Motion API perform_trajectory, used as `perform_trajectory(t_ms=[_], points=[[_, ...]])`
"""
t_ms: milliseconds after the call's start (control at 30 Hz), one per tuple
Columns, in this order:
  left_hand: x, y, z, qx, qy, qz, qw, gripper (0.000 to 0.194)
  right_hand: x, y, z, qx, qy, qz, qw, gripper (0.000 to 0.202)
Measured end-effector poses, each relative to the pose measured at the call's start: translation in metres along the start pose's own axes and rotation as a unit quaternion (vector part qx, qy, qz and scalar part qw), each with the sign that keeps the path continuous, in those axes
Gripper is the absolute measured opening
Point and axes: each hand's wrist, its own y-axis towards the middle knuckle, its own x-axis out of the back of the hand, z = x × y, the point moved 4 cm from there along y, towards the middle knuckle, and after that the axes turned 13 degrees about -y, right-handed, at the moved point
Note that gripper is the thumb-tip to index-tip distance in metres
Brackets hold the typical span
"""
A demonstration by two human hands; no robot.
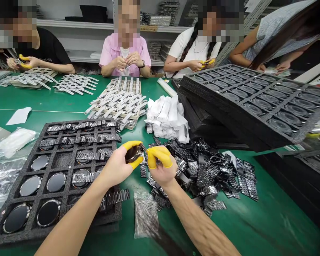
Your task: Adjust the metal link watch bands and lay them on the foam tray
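Note:
My left hand (pixel 120 161), with yellow finger covers, is closed around a dark round watch case (pixel 133 153). Yellow covers are also on the fingers of my right hand (pixel 162 163), which are pinched together at the right edge of the case; what they hold is too small to make out. Left of my hands lies a black foam tray (pixel 62 160) with round watch cases in its compartments, several with black link bands. A heap of black link bands (pixel 202 170) spreads to the right. Below my hands is a clear bag of thin metal pins (pixel 146 215).
White wrapped pieces (pixel 166 113) and trays of white-strapped watches (pixel 122 103) lie beyond my hands. Stacked black foam trays (pixel 229 106) rise at the right. Plastic bags (pixel 14 142) lie at the left. Four people work across the green table (pixel 282 209).

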Motion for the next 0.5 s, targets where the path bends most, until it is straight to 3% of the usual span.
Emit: perform_trajectory(t_ms=[100,200,233,333,400,500], points=[[0.0,0.0,-0.001,0.001,-0.006,0.002,1.0,0.048,-0.002,0.001,0.0,-0.017,0.025,0.011,0.999,0.024],[0.0,0.0,-0.001,0.014,-0.02,0.011,1.0,0.05,-0.008,0.0,-0.01,-0.145,0.127,0.059,0.979,0.011],[0.0,0.0,-0.002,0.022,-0.031,0.014,0.999,0.051,-0.012,-0.001,-0.015,-0.212,0.178,0.088,0.957,0.009],[-0.002,-0.002,-0.007,0.053,-0.068,0.031,0.996,0.048,-0.021,-0.005,-0.026,-0.35,0.312,0.174,0.866,0.034],[-0.005,-0.003,-0.011,0.077,-0.098,0.049,0.991,0.044,-0.022,-0.003,-0.027,-0.351,0.354,0.214,0.84,0.04],[-0.007,-0.005,-0.011,0.118,-0.15,0.056,0.98,0.047,-0.022,-0.001,-0.026,-0.335,0.353,0.226,0.844,0.036]])
